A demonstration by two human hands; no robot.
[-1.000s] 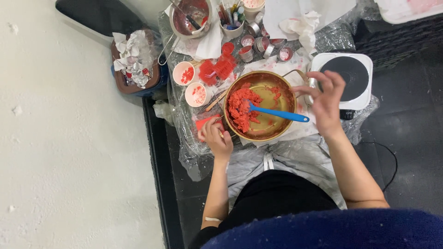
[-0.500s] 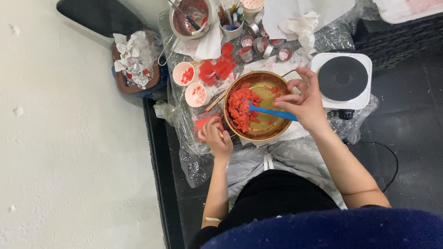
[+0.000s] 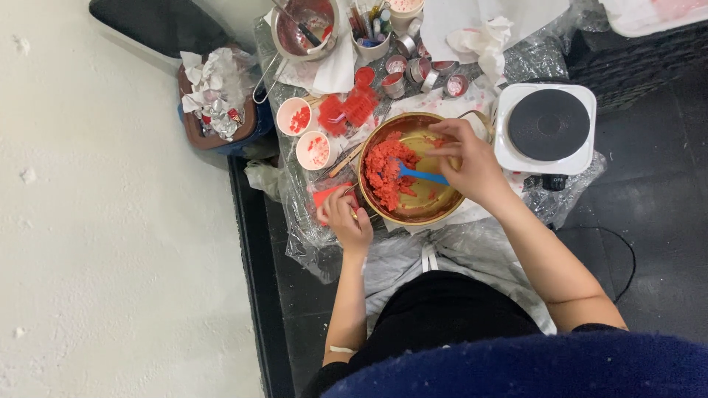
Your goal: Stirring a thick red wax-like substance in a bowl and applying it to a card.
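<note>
Your right hand (image 3: 472, 166) grips the spatula (image 3: 420, 175) in the bowl (image 3: 383, 210); your left hand (image 3: 346, 221), fingers curled, steadies its rim.

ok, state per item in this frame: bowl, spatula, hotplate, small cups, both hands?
gold bowl: upright, holds red crumbly mix on its left side
blue spatula: in the bowl, tip at the red mix
right hand: gripping the spatula
left hand: at the bowl's rim
hotplate: nothing on it
two white cups: upright, red bits inside
</note>
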